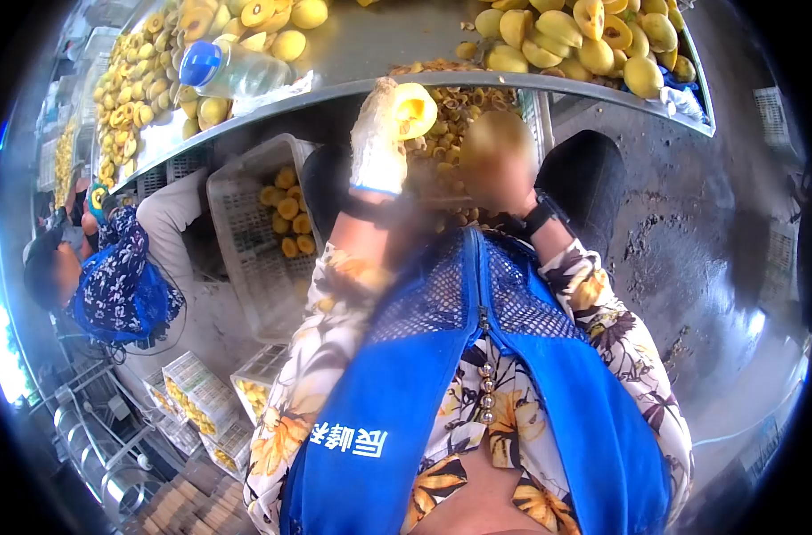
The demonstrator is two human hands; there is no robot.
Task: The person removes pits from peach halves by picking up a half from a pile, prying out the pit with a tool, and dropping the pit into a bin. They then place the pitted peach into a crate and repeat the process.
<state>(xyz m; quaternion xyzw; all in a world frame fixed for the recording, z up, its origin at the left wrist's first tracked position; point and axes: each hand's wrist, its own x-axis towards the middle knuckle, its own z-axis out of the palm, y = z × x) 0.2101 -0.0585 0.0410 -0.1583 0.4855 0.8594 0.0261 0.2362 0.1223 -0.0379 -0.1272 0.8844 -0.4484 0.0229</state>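
Left hand: I see my gloved left hand (pixel 377 147) raised at the tabletop (pixel 370 49) edge, fingers closed around a yellow fruit half (pixel 415 111).
Right hand: my right hand (pixel 497 160) is just beside it, too blurred for me to tell its grip.
Fruit look: bright yellow, cut face showing a hollowed centre.
Fruit handling: I judge it light, soft and probably slippery with juice. It is best cupped by the rounded skin side, without squeezing.
Around: fruit pile (pixel 566 36) and bottle (pixel 232 71) on the tabletop, white crate (pixel 246 223) below.
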